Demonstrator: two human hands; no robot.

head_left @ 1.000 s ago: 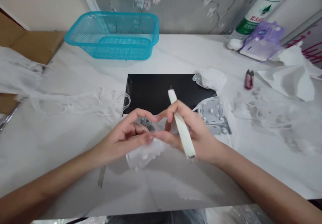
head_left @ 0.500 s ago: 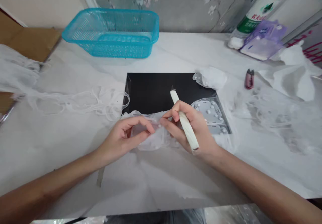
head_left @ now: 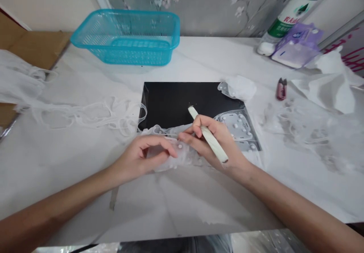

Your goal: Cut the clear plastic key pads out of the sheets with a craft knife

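Note:
My right hand (head_left: 216,139) is shut on a white stick-shaped tool (head_left: 214,144), pen-style, with its tip pointing up and left over a black mat (head_left: 182,101). Its fingertips also touch a crumpled piece of clear studded plastic film (head_left: 170,158). My left hand (head_left: 142,155) grips that film from the left, fingers curled over it. The film lies across the near edge of the mat. The hands are nearly touching and hide part of the film.
Another studded plastic sheet (head_left: 236,126) lies on the mat's right side, with a crumpled piece (head_left: 237,87) behind it. A blue plastic basket (head_left: 125,37) stands at the back. White cords (head_left: 93,114) lie left; a bottle (head_left: 287,18), purple packet (head_left: 295,48) and small dark-red bottle (head_left: 281,89) stand right.
The film has spread out along the mat's near edge. My left hand has flattened over it, and the tool has tilted further to the left in my right hand.

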